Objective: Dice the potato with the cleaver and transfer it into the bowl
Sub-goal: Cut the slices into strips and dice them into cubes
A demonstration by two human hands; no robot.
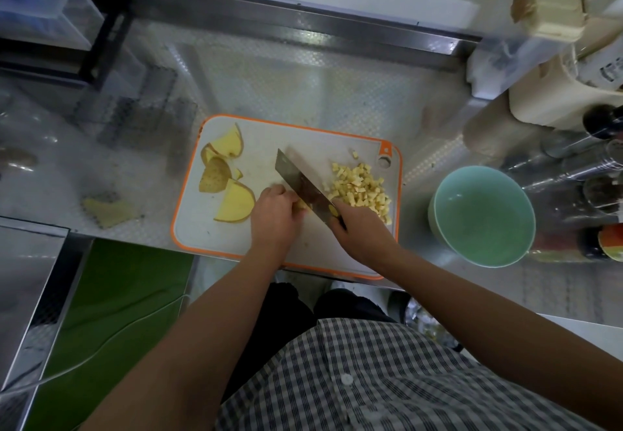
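On the white cutting board (269, 140) with an orange rim, my right hand (362, 230) grips the handle of the cleaver (298, 179), whose blade runs diagonally across the board. My left hand (274, 214) has its fingers curled over a small bunch of potato strips (301, 205) right against the blade's left side. A pile of diced potato (359, 189) lies to the right of the blade. Several potato slices (234, 203) with skin lie at the board's left. The empty light green bowl (482, 216) stands to the right of the board.
Bottles and jars (590, 187) crowd the counter's right edge behind the bowl. A potato scrap (108, 209) lies on the metal counter to the left of the board. A metal sink edge (30, 262) is at the lower left.
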